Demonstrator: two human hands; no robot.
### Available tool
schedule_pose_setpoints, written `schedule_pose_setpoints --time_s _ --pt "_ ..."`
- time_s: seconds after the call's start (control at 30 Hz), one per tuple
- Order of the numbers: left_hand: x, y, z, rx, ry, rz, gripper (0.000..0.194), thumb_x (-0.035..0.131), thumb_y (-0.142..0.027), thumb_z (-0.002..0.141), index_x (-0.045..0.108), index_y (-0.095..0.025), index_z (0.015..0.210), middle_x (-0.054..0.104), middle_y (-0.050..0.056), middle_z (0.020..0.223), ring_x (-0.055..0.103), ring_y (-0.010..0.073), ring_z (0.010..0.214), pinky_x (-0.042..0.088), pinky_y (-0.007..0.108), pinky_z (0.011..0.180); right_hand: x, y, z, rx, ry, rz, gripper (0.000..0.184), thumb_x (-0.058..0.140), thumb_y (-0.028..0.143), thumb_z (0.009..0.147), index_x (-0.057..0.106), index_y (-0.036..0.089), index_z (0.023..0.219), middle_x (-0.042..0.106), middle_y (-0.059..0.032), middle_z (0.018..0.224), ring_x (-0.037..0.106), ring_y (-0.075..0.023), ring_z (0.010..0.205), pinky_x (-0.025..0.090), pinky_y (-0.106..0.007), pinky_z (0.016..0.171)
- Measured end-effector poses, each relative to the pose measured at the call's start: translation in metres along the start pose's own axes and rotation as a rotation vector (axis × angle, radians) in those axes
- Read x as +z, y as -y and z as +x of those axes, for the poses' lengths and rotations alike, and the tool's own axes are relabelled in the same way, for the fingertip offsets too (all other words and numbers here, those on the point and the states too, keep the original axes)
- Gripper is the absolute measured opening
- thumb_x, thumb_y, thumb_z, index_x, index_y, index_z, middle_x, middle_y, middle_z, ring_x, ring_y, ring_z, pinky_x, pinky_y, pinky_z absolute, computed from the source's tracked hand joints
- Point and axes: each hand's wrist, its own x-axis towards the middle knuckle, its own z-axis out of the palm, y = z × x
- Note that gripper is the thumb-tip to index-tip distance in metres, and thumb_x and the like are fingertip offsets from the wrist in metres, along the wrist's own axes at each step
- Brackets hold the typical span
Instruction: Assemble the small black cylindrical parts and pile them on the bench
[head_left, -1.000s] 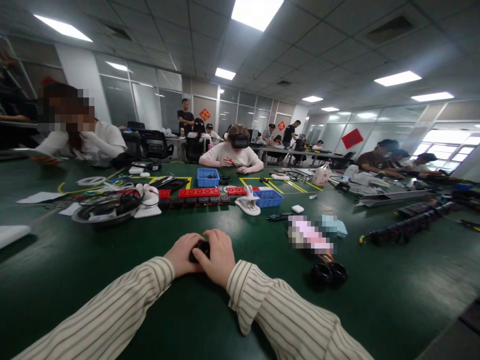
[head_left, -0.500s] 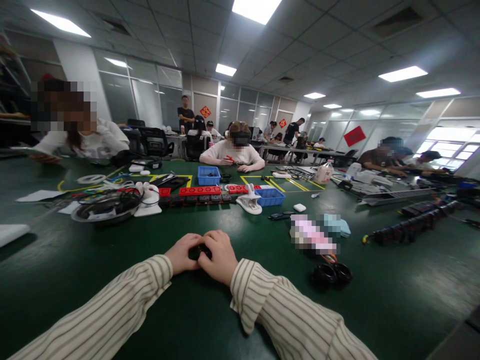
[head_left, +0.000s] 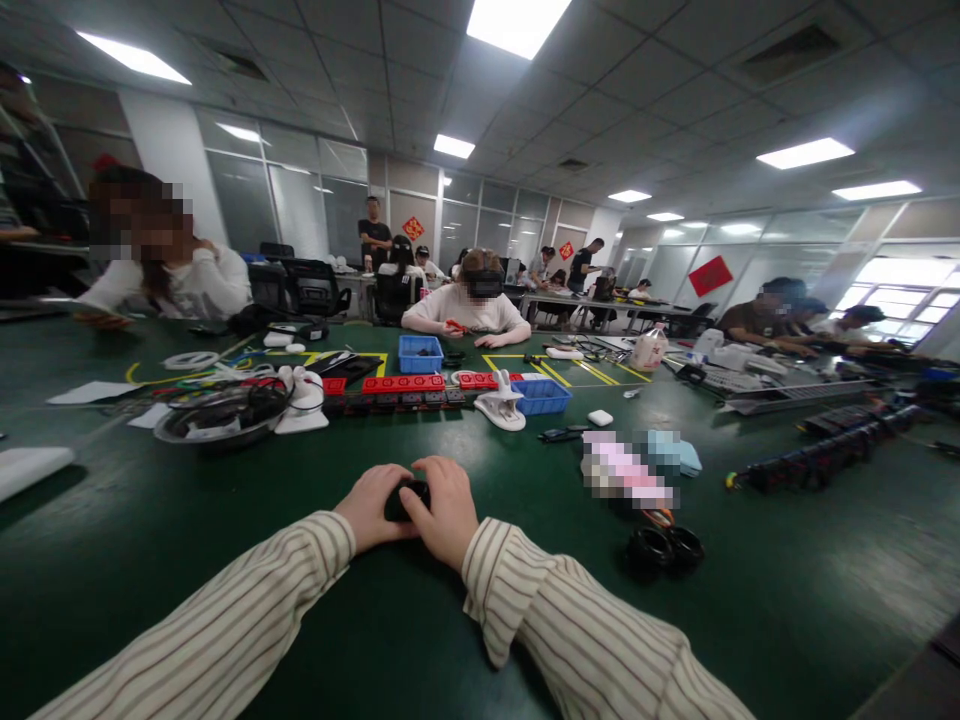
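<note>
In the head view, a small black rounded object (head_left: 409, 503) rests low over the green table between my two hands, and its lower part is hidden. My left hand (head_left: 373, 508) curls round its left side. From the right, my right hand (head_left: 444, 510) closes over it, with the thumb lying across the near side and the fingers arched behind. Both striped sleeves reach in from the bottom edge. Further right lie two black ring-shaped pieces (head_left: 666, 547), apart from my hands.
Beyond my hands a row of red-topped modules (head_left: 405, 383) crosses the green table (head_left: 247, 500). A blue bin (head_left: 544, 396) and white clamp stand (head_left: 501, 405) sit beside it. Left is a metal bowl (head_left: 169, 428) with cables. A co-worker (head_left: 465, 310) sits opposite.
My left fingers have lifted and spread a little from the black object, and my right fingers have shifted slightly. The object stays between my hands. The view has tilted slightly.
</note>
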Motion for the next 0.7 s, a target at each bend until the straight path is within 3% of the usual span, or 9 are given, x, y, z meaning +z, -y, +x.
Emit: schedule_pose_setpoints --time_s 0.17,0.37,0.47,0.57,0.7 --pt "0.0010 0.0002 0.0021 -0.001 0.026 0.018 0.042 0.071 -0.041 0.060 0.056 -0.015 0.088 0.058 0.009 0.095 0.054 0.0275 0.092 0.042 0.043 0.086 0.0008 -0.0029 -0.0004 0.001 -0.057 0.014 0.034 0.056 0.030 0.081 0.049 0.015 0.111 0.049 -0.0100 0.113 0.043 -0.0226 0.108 0.034 -0.038 0.095" --pt "-0.0004 0.0058 0.0041 0.011 0.074 -0.071 0.039 0.071 -0.031 0.059 0.060 -0.012 0.091 0.058 0.010 0.098 0.053 0.0266 0.095 0.042 0.040 0.088 0.0037 -0.0036 0.0042 0.024 0.055 -0.060 0.023 0.064 0.034 0.076 0.057 0.017 0.089 0.055 -0.0052 0.092 0.047 -0.0215 0.091 0.039 -0.037 0.083" --pt "-0.0030 0.0074 0.0040 0.022 0.095 -0.118 0.044 0.071 -0.029 0.060 0.061 -0.013 0.101 0.059 0.010 0.103 0.053 0.0266 0.100 0.040 0.040 0.092 0.0029 -0.0039 0.0060 -0.036 0.082 -0.018 0.015 0.062 0.022 0.074 0.057 0.017 0.087 0.057 -0.0042 0.089 0.048 -0.0196 0.089 0.039 -0.034 0.082" --pt "-0.0045 0.0076 0.0037 0.039 0.110 -0.134 0.042 0.070 -0.031 0.062 0.063 -0.016 0.101 0.060 0.008 0.105 0.053 0.0266 0.101 0.040 0.039 0.093 0.0001 -0.0031 0.0055 -0.130 0.125 0.050 0.019 0.054 0.009 0.072 0.058 0.018 0.088 0.059 -0.0028 0.089 0.049 -0.0182 0.090 0.038 -0.032 0.084" --pt "-0.0032 0.0068 0.0027 0.042 0.106 -0.110 0.043 0.070 -0.032 0.062 0.063 -0.016 0.100 0.061 0.008 0.105 0.054 0.0277 0.102 0.040 0.040 0.094 -0.0034 -0.0004 0.0027 -0.176 0.133 0.099 0.023 0.050 0.007 0.073 0.057 0.017 0.092 0.061 -0.0032 0.093 0.051 -0.0178 0.092 0.037 -0.033 0.088"
